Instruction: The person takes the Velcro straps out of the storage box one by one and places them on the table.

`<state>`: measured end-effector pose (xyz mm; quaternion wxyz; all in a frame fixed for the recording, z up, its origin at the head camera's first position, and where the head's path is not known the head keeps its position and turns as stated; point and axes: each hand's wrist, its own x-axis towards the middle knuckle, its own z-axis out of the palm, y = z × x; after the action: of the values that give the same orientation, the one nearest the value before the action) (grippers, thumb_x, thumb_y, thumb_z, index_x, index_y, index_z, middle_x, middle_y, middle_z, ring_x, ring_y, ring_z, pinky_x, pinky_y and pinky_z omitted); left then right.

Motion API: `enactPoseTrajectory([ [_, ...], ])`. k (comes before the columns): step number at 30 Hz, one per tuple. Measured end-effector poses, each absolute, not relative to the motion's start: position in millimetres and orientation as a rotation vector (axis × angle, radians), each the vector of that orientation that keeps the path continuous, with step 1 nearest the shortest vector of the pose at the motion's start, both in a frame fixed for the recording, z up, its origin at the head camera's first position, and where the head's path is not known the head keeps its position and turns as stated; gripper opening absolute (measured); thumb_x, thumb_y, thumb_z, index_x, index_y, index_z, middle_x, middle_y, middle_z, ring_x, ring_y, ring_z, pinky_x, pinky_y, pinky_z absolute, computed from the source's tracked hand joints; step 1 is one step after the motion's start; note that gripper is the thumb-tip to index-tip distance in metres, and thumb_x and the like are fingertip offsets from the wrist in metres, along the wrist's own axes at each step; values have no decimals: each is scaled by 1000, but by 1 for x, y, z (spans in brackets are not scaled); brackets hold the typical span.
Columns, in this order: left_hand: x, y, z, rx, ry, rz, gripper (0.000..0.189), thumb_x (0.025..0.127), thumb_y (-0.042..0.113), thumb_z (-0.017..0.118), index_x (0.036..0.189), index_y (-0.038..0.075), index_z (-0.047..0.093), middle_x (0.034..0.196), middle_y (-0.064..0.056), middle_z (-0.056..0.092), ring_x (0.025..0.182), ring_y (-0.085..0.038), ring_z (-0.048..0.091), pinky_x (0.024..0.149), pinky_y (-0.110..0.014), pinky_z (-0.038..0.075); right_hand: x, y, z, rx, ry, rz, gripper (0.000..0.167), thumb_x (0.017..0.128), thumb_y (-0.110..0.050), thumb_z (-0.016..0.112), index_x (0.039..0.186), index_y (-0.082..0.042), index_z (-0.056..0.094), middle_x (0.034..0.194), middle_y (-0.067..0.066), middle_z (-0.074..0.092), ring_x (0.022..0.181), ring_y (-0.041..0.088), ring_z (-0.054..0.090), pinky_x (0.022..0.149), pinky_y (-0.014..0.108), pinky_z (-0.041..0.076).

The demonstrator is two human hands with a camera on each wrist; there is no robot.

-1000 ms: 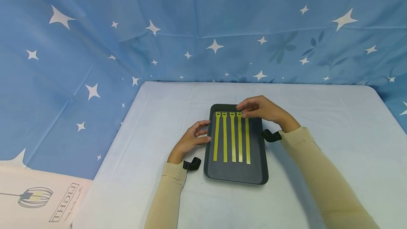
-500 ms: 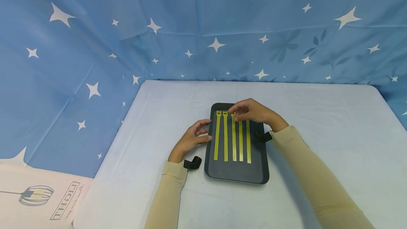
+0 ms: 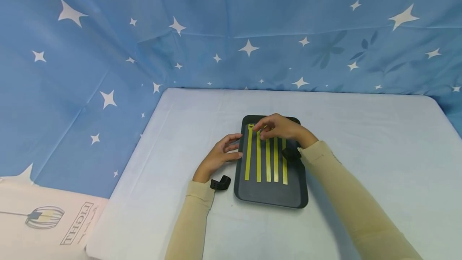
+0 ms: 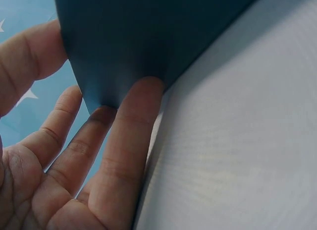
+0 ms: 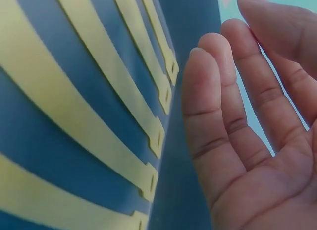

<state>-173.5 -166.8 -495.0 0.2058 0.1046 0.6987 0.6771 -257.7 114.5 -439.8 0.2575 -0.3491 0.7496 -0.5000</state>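
A dark grey rectangular tray (image 3: 270,197) lies on the table with several yellow slotted cable straps (image 3: 249,155) side by side in it. At its left wall is my left hand (image 3: 219,154); in the left wrist view the straight fingertips (image 4: 141,98) touch the tray's outer side (image 4: 124,36). Over the far end of the tray hovers my right hand (image 3: 283,127), its fingers loosely bent and holding nothing. It hides most strap heads from the head camera. The right wrist view shows those slotted heads beside the fingertips (image 5: 202,76), with a gap between them.
A white cloth covers the table (image 3: 195,111). Behind and to the left hangs a blue star-patterned curtain (image 3: 202,15). A pale printed cloth (image 3: 21,228) with a lamp drawing lies at the lower left. Each wrist wears a black camera (image 3: 221,183).
My right hand has moved left across the strap heads, from the rightmost strap toward the left ones. The left hand stays at the tray's side, and the straps lie as before.
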Motion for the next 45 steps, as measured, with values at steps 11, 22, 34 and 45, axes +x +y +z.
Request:
enactPoseTrajectory([
  [11, -174, -167, -494, 301, 1965, 1873, 70, 100, 0, 70, 164, 2, 42, 170, -20, 39, 149, -40, 49, 109, -43, 54, -264, 101, -447, -1003, 2049, -1281, 32, 100, 9, 67, 130, 19, 65, 133, 37, 65, 112, 50, 70, 92, 49, 62],
  [22, -175, -167, -493, 294, 1944, 1879, 68, 101, 0, 69, 164, 2, 41, 170, -21, 38, 150, -40, 48, 105, -38, 56, -267, 90, -453, -957, 2100, -1182, 31, 99, 8, 69, 129, 14, 70, 130, 31, 69, 101, 37, 74, 85, 44, 61],
  [34, -176, -166, -492, 287, 1967, 1873, 68, 100, 2, 70, 163, 3, 43, 170, -19, 39, 150, -40, 48, 108, -42, 54, -269, 74, -456, -999, 2235, -999, 22, 97, 6, 73, 119, 5, 79, 116, 19, 77, 96, 29, 71, 85, 46, 59],
  [45, -176, -167, -493, 292, 1970, 1876, 69, 100, -2, 70, 163, 1, 43, 170, -19, 37, 150, -40, 47, 110, -42, 53, -268, 60, -461, -1060, 2294, -902, 19, 91, 14, 76, 99, -2, 80, 103, 9, 75, 99, 27, 68, 90, 49, 58],
])
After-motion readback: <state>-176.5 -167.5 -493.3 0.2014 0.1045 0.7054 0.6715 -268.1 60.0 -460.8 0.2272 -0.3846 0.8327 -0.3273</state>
